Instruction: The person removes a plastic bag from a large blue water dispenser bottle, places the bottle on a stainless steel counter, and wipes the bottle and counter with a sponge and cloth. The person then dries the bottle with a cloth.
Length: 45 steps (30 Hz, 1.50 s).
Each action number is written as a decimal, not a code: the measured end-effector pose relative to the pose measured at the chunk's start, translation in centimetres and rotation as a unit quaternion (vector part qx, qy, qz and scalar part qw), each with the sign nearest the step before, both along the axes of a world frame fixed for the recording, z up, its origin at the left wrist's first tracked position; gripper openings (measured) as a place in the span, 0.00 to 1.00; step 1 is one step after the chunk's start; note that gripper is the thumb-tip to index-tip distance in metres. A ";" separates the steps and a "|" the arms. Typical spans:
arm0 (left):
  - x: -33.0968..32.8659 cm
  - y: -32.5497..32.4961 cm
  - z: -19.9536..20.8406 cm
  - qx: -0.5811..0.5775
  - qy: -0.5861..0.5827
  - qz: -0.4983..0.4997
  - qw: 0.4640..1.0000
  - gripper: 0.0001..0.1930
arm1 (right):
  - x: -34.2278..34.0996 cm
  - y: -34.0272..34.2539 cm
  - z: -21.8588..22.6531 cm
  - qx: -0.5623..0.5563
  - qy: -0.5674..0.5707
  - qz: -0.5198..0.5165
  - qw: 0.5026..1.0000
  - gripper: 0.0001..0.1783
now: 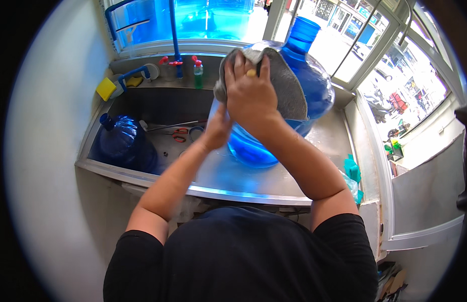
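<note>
A grey cloth (288, 88) lies draped over the upper part of a blue water jug (251, 151) on the steel counter. My right hand (251, 98) presses the cloth against the jug, its fingers bent over a fold. Just below and to the left, my left hand (218, 128) is smeared by motion, close to the jug's left side; its fingertips are hidden behind my right hand and the cloth. Behind the cloth on the right stands another clear blue jug (319, 83), neck up and without a visible cap.
A steel sink (158, 103) on the left holds a dark blue jug (125, 143) and orange-handled scissors (180, 135). Along its back edge are a yellow sponge (106, 89), a green bottle (198, 74) and a blue pipe (176, 38). Green plastic (351, 168) lies at the counter's right edge.
</note>
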State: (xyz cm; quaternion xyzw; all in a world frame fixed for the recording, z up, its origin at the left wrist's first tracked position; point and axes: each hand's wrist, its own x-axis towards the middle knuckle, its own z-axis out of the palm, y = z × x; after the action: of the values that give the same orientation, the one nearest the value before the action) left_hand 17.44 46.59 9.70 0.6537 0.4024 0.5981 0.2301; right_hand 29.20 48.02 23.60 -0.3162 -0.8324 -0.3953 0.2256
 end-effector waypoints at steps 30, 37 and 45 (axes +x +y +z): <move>-17.5 -5.9 -0.3 -0.084 -0.205 -0.149 0.964 0.18 | -12.8 -5.0 -8.4 -0.624 0.611 0.070 0.481 0.40; -14.8 -3.7 -5.6 0.019 -0.165 0.211 0.963 0.13 | -17.3 -4.8 -17.4 -0.696 0.672 0.206 0.148 0.15; -16.9 -5.0 -5.7 -0.208 -0.431 -0.068 0.875 0.36 | -17.6 -4.4 -17.7 -0.753 0.629 0.072 0.177 0.24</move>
State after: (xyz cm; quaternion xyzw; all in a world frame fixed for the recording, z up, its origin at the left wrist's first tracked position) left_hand 0.51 41.61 4.05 0.2938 0.3332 0.7063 0.5512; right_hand 11.65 43.57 5.85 -0.4146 -0.3261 0.7721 0.3544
